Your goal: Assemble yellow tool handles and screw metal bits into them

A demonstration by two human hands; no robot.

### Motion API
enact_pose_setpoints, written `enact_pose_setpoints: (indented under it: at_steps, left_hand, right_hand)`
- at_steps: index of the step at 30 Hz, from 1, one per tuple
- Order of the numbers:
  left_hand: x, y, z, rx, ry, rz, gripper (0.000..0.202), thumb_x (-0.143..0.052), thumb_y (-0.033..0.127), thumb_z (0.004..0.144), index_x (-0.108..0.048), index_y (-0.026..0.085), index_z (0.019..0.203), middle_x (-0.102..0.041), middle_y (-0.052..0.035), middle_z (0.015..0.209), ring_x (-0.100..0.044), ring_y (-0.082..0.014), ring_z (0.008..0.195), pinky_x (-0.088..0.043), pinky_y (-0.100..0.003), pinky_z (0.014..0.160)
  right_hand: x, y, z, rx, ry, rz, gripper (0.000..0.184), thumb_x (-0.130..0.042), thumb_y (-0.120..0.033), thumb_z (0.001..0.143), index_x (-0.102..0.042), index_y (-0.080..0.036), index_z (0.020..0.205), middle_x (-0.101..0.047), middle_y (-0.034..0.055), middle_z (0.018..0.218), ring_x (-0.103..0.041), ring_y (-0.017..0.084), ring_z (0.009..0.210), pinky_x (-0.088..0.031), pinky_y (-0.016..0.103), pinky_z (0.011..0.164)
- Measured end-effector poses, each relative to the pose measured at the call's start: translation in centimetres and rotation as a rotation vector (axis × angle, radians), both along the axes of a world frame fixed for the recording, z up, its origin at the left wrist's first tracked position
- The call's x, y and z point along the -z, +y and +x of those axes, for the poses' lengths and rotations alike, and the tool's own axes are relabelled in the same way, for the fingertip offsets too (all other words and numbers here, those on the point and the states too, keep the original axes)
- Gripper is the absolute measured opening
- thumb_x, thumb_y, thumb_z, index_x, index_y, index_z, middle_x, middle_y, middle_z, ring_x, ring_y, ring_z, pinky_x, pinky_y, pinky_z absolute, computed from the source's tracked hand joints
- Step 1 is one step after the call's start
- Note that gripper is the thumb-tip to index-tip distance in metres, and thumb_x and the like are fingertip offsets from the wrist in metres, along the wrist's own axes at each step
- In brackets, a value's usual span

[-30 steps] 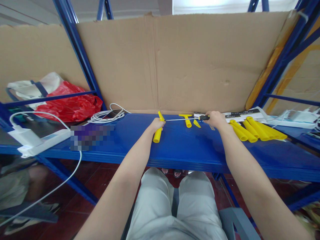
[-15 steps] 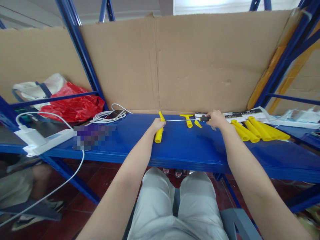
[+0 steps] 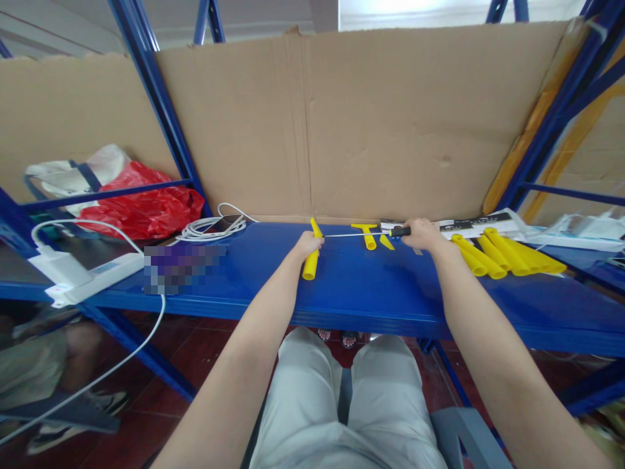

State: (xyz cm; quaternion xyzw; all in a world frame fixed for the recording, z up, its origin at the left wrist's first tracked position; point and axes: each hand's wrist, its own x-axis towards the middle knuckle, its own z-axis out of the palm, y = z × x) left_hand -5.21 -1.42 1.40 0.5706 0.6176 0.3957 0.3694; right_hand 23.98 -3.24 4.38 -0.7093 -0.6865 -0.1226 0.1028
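My left hand (image 3: 306, 245) is closed round a yellow plastic tube (image 3: 310, 264) that lies on the blue shelf (image 3: 351, 293). My right hand (image 3: 424, 234) is closed on the black handle of a long thin screwdriver (image 3: 361, 233). Its metal shaft runs level to the left, and its tip meets the yellow tube beside my left fingers. A small yellow T-shaped piece (image 3: 366, 234) and a yellow sliver (image 3: 385, 241) lie just behind the shaft.
Several more yellow tubes (image 3: 502, 254) lie to the right beside a black and white box (image 3: 469, 226). A coiled white cable (image 3: 209, 227), a power strip (image 3: 83, 277) and a red bag (image 3: 141, 205) sit at the left. Cardboard (image 3: 371, 124) backs the shelf.
Both hands hold the same grips. The view has shifted very slightly; nothing on the shelf has moved.
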Motion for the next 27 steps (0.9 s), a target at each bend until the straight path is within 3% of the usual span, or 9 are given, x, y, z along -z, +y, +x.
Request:
enact_pose_setpoints:
  at_steps: [8,14,27]
  left_hand:
    - [-0.44,-0.56,0.31,0.005,0.017,-0.005,0.030,-0.057,-0.002,0.079,-0.048,0.018,0.059,-0.044,0.0069,0.042,-0.043,-0.0080,0.036,-0.037,-0.022,0.047]
    - [-0.40,-0.52,0.24,0.012,0.019,-0.001,0.027,-0.056,-0.001,0.079,-0.051,0.017,0.060,-0.044,0.0064,0.043,-0.044,-0.0089,0.038,-0.040,-0.023,0.050]
    - [-0.07,0.05,-0.02,0.014,0.010,-0.010,0.025,-0.062,-0.001,0.073,-0.051,0.018,0.059,-0.047,0.0057,0.044,-0.045,-0.0090,0.039,-0.039,-0.023,0.050]
  right_hand:
    - [0.24,-0.20,-0.13,0.008,-0.043,0.014,0.042,-0.059,-0.020,0.077,-0.075,-0.019,0.116,-0.070,0.0173,0.118,-0.059,0.033,0.115,-0.047,0.045,0.094]
    - [0.30,0.01,-0.49,0.083,-0.023,-0.028,0.039,-0.061,-0.027,0.080,-0.070,-0.021,0.117,-0.073,0.0133,0.112,-0.064,0.031,0.109,-0.041,0.051,0.099]
    - [0.08,-0.06,-0.21,0.034,-0.035,-0.058,0.032,-0.059,-0.023,0.075,-0.076,-0.024,0.102,-0.076,0.0123,0.102,-0.067,0.032,0.105,-0.047,0.044,0.089]
